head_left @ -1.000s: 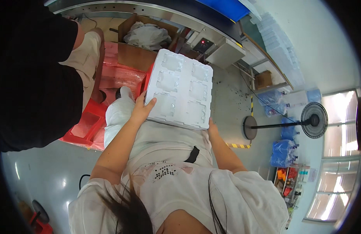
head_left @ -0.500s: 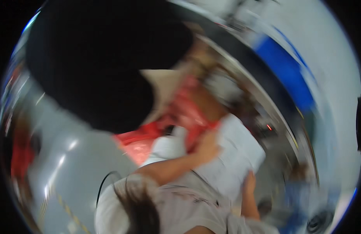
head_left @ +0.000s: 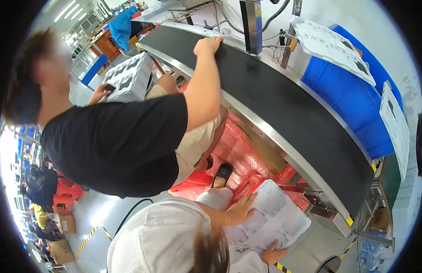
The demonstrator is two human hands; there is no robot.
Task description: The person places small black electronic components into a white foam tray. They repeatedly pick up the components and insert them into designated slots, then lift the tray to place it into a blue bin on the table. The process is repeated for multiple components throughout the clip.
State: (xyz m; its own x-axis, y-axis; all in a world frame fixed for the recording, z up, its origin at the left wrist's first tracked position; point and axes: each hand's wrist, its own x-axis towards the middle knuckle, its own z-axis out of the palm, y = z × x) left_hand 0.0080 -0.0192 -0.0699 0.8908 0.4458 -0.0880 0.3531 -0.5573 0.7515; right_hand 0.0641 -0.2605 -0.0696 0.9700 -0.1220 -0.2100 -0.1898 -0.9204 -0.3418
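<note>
A white compartment tray [head_left: 275, 214], its pockets translucent-looking, lies across my lap at the lower middle. My left hand [head_left: 241, 210] rests on the tray's left part, fingers stretched out and spread. At the near right edge, my right hand [head_left: 273, 253] has its fingers curled over the rim, and its palm lies outside the tray. I make out nothing small in either hand.
A co-worker in a black shirt [head_left: 120, 141] sits left, one hand on the black conveyor belt [head_left: 283, 104], the other with a dark piece at a white tray [head_left: 129, 77]. Red bubble wrap [head_left: 229, 145] lies under the conveyor. A blue bin [head_left: 343, 95] with white trays stands beyond.
The view is sharper and has shifted. The co-worker now appears smaller and farther left, with the conveyor exposed. Both my hands remain at the tray.
</note>
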